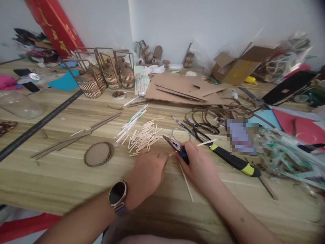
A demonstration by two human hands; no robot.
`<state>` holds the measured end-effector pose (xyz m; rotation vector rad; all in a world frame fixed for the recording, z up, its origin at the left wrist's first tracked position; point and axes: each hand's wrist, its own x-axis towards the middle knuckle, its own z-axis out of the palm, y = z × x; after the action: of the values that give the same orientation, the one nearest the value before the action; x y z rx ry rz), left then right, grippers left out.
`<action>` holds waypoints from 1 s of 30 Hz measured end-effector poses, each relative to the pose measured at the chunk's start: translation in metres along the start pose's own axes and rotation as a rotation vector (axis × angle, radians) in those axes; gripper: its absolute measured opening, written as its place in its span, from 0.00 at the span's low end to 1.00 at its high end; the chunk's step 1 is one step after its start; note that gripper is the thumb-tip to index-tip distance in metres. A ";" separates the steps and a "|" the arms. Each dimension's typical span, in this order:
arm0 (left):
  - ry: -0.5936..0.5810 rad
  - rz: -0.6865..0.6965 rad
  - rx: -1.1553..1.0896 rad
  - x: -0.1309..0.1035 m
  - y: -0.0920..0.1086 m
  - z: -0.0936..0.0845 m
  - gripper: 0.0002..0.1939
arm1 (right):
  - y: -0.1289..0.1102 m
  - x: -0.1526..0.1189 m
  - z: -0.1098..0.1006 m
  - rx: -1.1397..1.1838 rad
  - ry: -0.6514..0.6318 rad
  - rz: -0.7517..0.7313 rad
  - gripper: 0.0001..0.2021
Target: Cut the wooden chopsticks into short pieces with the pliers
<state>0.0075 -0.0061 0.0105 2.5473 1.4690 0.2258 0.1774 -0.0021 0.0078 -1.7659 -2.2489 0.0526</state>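
My right hand (199, 164) is closed around the handles of a pair of pliers (175, 144), whose jaws point up and left. Just left of it, my left hand (149, 167), with a watch on the wrist, is closed with its fingertips turned down and partly hidden. A short pale end of a thin wooden stick (170, 155) shows at these fingertips, near the pliers. Beyond the left hand lies a pile of short cut sticks (144, 135). One longer stick (187, 184) rests on the table below the right hand.
A round cardboard disc (99, 154) with a ridged rim lies at left. Long sticks (132, 120), scissors (200, 130) and a black-and-yellow cutter (231, 158) surround the pile. Behind stand small lidded baskets with handles (110, 73), cardboard sheets (177, 84) and an opened box (236, 73).
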 end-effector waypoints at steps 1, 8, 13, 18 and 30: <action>-0.001 0.002 0.007 0.000 0.001 0.000 0.14 | -0.002 0.000 0.001 -0.017 -0.005 0.011 0.10; 0.007 0.000 -0.139 0.001 -0.004 0.002 0.15 | -0.001 0.002 0.001 0.056 -0.023 0.019 0.09; -0.066 -0.027 -0.841 0.008 -0.020 0.001 0.18 | 0.014 0.009 -0.017 0.496 -0.138 -0.022 0.07; -0.154 -0.178 -1.316 0.015 -0.020 0.007 0.17 | 0.014 0.007 -0.017 0.538 -0.129 -0.123 0.04; -0.394 -0.176 -1.560 0.011 -0.015 0.014 0.24 | 0.005 0.006 0.003 0.616 -0.140 -0.229 0.18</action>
<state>0.0037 0.0091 -0.0061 1.0902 0.7392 0.5211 0.1805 0.0050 0.0053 -1.2047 -2.1823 0.7527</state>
